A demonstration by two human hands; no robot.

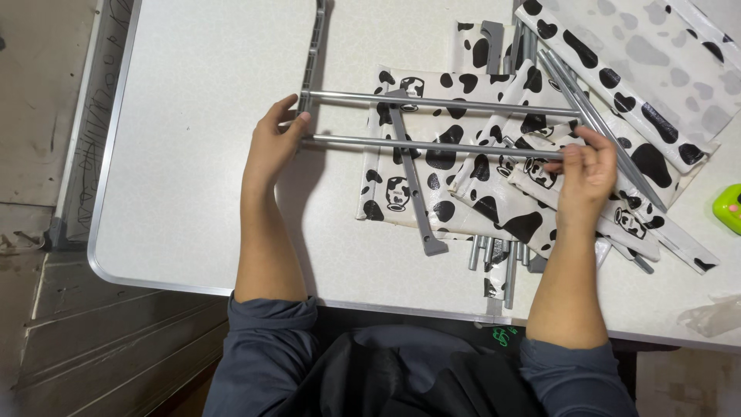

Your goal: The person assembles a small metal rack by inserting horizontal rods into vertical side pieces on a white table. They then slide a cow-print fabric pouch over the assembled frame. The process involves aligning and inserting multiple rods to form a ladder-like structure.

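Note:
Two long grey metal rods lie parallel across the white table (pixel 185 193). The nearer rod (pixel 432 147) is held at both ends: my left hand (pixel 270 147) pinches its left end, and my right hand (pixel 588 174) grips its right end. The farther rod (pixel 440 102) sits just above it, untouched by the fingers as far as I can tell. Beneath the rods lies a heap of cow-print black-and-white fabric panels (pixel 463 193). A grey plastic bar (pixel 413 181) runs diagonally under the rods.
A grey plastic rail (pixel 312 54) stretches away at the top centre. More grey rods (pixel 602 127) and cow-print fabric (pixel 656 69) fill the upper right. Short grey tubes (pixel 494 259) poke out near the front edge. A green object (pixel 728 207) sits at the right edge.

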